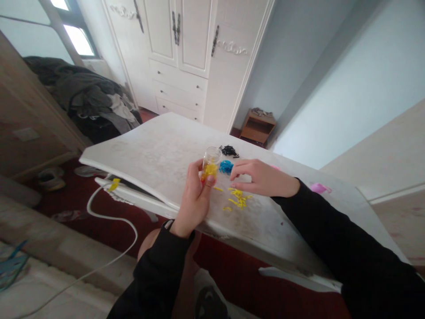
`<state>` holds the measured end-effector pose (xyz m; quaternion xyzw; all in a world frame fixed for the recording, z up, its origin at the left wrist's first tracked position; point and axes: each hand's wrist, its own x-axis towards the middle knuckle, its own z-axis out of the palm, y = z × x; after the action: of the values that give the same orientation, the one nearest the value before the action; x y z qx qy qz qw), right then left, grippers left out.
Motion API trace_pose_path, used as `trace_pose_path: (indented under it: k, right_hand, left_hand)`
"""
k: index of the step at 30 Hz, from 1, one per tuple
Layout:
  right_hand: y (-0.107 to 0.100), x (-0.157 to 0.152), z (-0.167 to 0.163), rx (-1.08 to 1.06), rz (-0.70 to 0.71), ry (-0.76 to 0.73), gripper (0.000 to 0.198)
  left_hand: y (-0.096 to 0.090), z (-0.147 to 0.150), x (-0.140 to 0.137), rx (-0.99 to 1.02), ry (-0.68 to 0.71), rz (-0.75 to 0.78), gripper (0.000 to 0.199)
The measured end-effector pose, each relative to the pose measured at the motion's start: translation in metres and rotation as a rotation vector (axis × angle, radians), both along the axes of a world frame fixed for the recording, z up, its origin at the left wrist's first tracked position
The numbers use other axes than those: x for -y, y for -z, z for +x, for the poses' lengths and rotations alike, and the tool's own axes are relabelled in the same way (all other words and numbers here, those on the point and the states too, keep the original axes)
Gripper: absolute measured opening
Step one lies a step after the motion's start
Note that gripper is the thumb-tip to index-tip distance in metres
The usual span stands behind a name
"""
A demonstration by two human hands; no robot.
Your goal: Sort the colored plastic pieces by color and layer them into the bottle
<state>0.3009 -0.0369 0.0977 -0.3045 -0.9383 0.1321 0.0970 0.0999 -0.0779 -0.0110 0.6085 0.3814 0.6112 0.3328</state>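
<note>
My left hand [195, 199] is wrapped round a small clear jar [212, 154], tilted slightly with its mouth upward. Inside the jar are yellow pieces, and a bit of red shows low down near my fingers. My right hand [249, 176] is just right of the jar, thumb and fingers apart, with nothing visible between them. Below it lies a loose pile of thin yellow strips [239, 198], a few scattered toward the jar. Behind the hands sit a blue pile [226, 167] and a black pile [229, 151] of similar small pieces.
The white table [149, 146] has a worn top and a raised left edge. A pink item [320, 188] lies at its right, beyond my sleeve. A white cable [133, 221] hangs at the left. Farther back stand a white wardrobe [192, 53] and a small wooden cabinet [257, 128].
</note>
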Motion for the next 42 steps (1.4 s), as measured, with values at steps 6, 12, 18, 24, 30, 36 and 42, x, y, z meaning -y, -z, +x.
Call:
trace_pose_path:
  k: [6,12,18,24,30,36,42]
  right_hand:
    - [0.048,-0.001,-0.018,0.032,0.035,0.052,0.003]
    - [0.042,-0.003,-0.016,0.009,-0.025,-0.031,0.015]
    - [0.037,-0.004,-0.010,0.059,-0.061,-0.038,0.015]
    - [0.039,0.001,-0.012,0.124,-0.087,-0.054,0.042]
    - [0.032,0.009,-0.015,0.181,-0.133,-0.120,0.011]
    - [0.027,0.010,-0.015,0.151,-0.093,-0.155,0.013]
    - [0.006,0.001,0.001,0.059,-0.163,-0.049,0.013]
  left_hand:
    - [0.000,0.000,0.000,-0.012,0.006,-0.012,0.036]
    - [0.001,0.000,-0.001,-0.021,-0.009,0.011,0.035]
    - [0.003,0.000,-0.003,0.041,0.023,0.015,0.036]
    - [0.002,-0.001,-0.002,0.037,0.030,-0.013,0.038]
    - [0.004,0.000,-0.003,0.058,0.049,-0.016,0.037]
    - [0.004,0.000,-0.004,0.053,0.034,0.006,0.036]
    - [0.003,0.000,-0.004,0.000,0.011,-0.004,0.037]
